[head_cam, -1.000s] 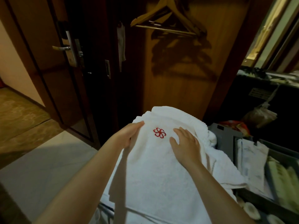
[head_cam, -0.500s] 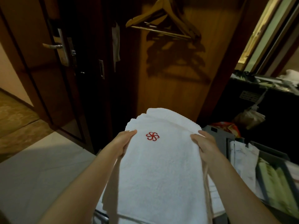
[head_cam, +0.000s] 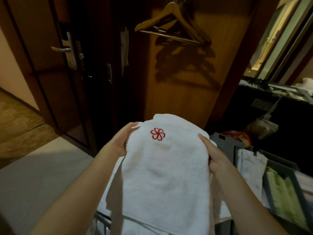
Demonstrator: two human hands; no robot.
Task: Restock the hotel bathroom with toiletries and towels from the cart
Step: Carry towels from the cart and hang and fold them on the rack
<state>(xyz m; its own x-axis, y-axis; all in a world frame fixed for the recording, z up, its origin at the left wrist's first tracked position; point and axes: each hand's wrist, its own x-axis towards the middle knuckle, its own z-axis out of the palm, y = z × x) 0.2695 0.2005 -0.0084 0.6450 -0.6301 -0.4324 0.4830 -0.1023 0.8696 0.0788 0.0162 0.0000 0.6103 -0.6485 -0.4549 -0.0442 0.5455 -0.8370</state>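
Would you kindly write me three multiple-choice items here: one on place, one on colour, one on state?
1. Where are the wooden hangers? A) above the towel B) on the floor C) in a cart tray
2. The towel's emblem is: A) blue B) red C) green
3. The towel is held by: A) one hand alone B) both hands C) neither hand
Answers: 1 A, they hang high above it; 2 B, its stitching is red; 3 B, left hand and right hand each grip a side edge.

No readable text; red pinwheel emblem (head_cam: 157, 134) on towel (head_cam: 166, 175)
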